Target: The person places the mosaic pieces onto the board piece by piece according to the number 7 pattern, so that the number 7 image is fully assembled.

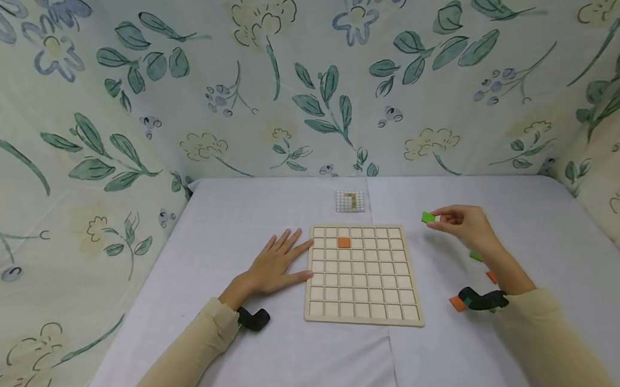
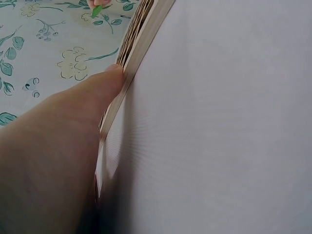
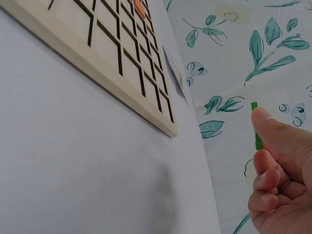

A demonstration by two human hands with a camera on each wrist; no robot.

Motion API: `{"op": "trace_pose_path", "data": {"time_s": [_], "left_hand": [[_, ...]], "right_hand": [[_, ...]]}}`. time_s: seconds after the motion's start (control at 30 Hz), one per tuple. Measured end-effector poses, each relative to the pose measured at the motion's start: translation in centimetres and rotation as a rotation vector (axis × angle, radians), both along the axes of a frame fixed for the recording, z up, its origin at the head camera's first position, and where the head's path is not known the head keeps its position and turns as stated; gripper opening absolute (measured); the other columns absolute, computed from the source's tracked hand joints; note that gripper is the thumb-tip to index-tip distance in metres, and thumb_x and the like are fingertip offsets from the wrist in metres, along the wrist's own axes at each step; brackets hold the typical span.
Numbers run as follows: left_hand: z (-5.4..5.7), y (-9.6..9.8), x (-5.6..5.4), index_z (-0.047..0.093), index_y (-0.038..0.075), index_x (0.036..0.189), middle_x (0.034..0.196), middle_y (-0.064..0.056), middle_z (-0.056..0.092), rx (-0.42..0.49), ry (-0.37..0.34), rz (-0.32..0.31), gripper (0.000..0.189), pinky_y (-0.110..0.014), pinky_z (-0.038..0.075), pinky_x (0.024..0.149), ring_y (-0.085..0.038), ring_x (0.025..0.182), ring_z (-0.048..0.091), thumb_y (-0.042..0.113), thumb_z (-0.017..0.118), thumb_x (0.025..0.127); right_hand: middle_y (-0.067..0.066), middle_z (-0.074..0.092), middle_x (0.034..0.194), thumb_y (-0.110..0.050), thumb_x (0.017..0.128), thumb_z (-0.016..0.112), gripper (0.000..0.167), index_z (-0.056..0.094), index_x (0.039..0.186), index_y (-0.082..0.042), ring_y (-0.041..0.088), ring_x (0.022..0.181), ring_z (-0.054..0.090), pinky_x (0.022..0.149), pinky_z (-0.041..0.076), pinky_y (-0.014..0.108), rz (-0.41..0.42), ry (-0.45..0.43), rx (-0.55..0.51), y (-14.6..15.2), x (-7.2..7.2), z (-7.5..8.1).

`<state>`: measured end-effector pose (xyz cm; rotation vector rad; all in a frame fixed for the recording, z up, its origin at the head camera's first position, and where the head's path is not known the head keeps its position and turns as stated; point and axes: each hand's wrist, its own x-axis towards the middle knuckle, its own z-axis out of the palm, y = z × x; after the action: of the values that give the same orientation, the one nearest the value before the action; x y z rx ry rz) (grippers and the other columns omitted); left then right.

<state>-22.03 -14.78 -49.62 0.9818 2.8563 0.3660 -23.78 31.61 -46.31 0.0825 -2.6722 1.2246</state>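
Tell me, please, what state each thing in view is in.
Board: flat, one cell filled.
Orange tile: set in the board.
Green tile: pinched, raised.
Right grip: pinching the green tile.
Left grip: spread, touching the board.
Card: lying beyond the board.
Three other tiles: lying loose.

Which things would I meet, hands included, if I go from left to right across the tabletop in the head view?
Left hand → wooden grid board → green tile in the fingers → right hand.
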Motion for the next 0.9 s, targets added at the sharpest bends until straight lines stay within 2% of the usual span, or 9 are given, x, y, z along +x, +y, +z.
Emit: {"op": "trace_pose_path", "data": {"time_s": [0.07, 0.13, 0.27, 0.7, 0.9], "left_hand": [[0.1, 0.0, 0.0, 0.017, 0.03, 0.161, 0.167, -0.006, 0.005, 0.002, -0.002, -0.002, 0.082, -0.053, -0.001, 0.119, -0.031, 0.152, -0.001, 0.074, 0.035, 0.095], [0.2, 0.0, 0.0, 0.017, 0.029, 0.161, 0.167, -0.007, 0.005, 0.003, -0.002, -0.004, 0.082, -0.054, 0.0, 0.119, -0.032, 0.152, 0.0, 0.074, 0.036, 0.095], [0.3, 0.1, 0.0, 0.017, 0.03, 0.161, 0.167, -0.007, 0.005, -0.009, 0.003, -0.001, 0.082, -0.053, 0.0, 0.119, -0.032, 0.152, -0.001, 0.074, 0.035, 0.095], [0.3, 0.1, 0.0, 0.022, 0.028, 0.161, 0.166, -0.009, 0.008, 0.01, 0.022, -0.005, 0.081, -0.055, 0.003, 0.119, -0.034, 0.152, 0.003, 0.072, 0.039, 0.095], [0.2, 0.1, 0.0, 0.019, 0.03, 0.161, 0.167, -0.007, 0.006, 0.001, 0.006, 0.007, 0.082, -0.053, 0.0, 0.12, -0.031, 0.152, 0.0, 0.075, 0.036, 0.094]], "right_hand": [[0.009, 0.059, 0.08, -0.028, 0.082, 0.084, 0.041, 0.072, 0.107, 0.001, 0.019, 0.069, 0.05, 0.045, 0.04, 0.03, 0.018, -0.014, -0.023, -1.5, 0.9, 1.6], [0.01, 0.058, 0.08, -0.02, 0.083, 0.083, 0.038, 0.071, 0.108, 0.006, 0.018, 0.07, 0.049, 0.048, 0.039, 0.026, 0.042, -0.026, -0.034, -2.7, 1.4, 2.7], [0.01, 0.058, 0.08, -0.012, 0.086, 0.08, 0.031, 0.07, 0.108, 0.007, 0.016, 0.07, 0.05, 0.052, 0.04, 0.019, 0.081, -0.037, 0.004, -4.6, 1.7, 3.6], [0.008, 0.059, 0.077, -0.009, 0.084, 0.081, 0.028, 0.072, 0.106, 0.006, 0.017, 0.068, 0.051, 0.053, 0.042, 0.019, 0.177, -0.075, -0.042, -8.7, 0.6, 2.6], [0.007, 0.06, 0.076, -0.011, 0.083, 0.083, 0.03, 0.073, 0.104, 0.007, 0.017, 0.067, 0.052, 0.054, 0.042, 0.02, 0.208, -0.104, -0.062, -10.1, 0.1, 2.2]]}}
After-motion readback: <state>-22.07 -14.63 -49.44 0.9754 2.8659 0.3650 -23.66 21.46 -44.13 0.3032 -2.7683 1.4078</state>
